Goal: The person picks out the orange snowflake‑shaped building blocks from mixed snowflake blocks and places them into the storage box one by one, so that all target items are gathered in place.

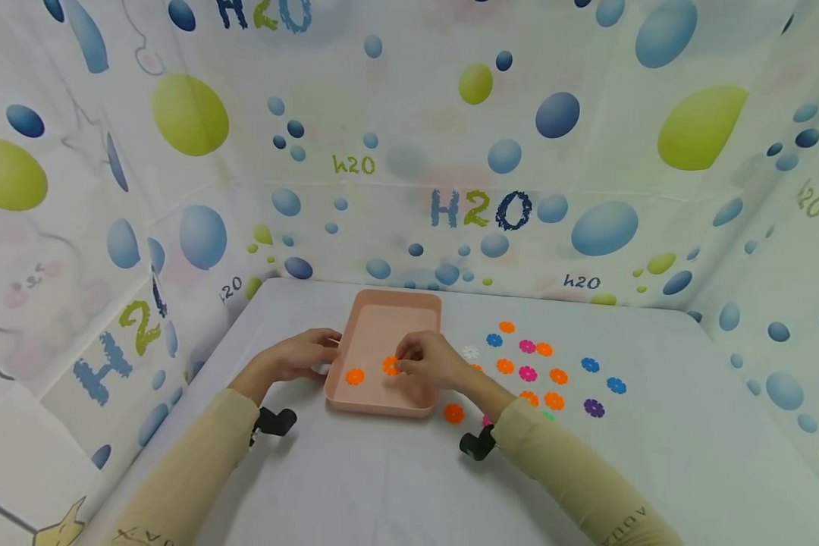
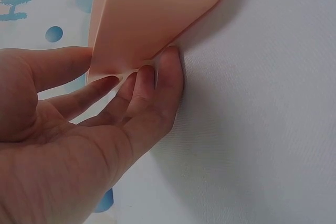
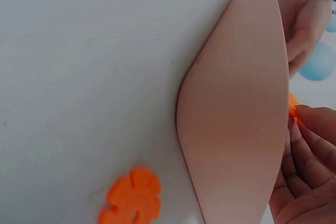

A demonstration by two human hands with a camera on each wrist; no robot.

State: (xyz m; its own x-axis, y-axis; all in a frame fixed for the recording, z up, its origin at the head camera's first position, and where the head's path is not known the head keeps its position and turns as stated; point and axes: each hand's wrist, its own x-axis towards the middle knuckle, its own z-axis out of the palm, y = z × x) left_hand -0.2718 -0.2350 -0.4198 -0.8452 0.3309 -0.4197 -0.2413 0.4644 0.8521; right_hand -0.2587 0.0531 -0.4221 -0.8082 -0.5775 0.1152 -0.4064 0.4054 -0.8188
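A shallow pink tray [image 1: 382,406] stands on the table. My left hand [image 1: 302,355] holds its left side; in the left wrist view the thumb touches the tray wall [image 2: 152,14] and the fingertips [image 2: 169,59] sit at its bottom edge. Over the tray, my right hand [image 1: 435,359] pinches an orange flower-shaped plastic piece [image 1: 390,366] between thumb and finger. That piece [image 3: 293,103] shows only in part past the rim in the right wrist view. Another orange flower-shaped piece [image 1: 355,377] lies in the tray, left of the right hand.
Several flower-shaped pieces lie scattered right of the tray: orange [image 1: 554,401], blue [image 1: 590,365], pink [image 1: 528,374], white [image 1: 471,352] and purple [image 1: 594,408]. One orange piece [image 1: 453,413] lies close to the tray's near right corner. Patterned cloth [image 1: 396,114] hangs behind the white table [image 1: 689,425].
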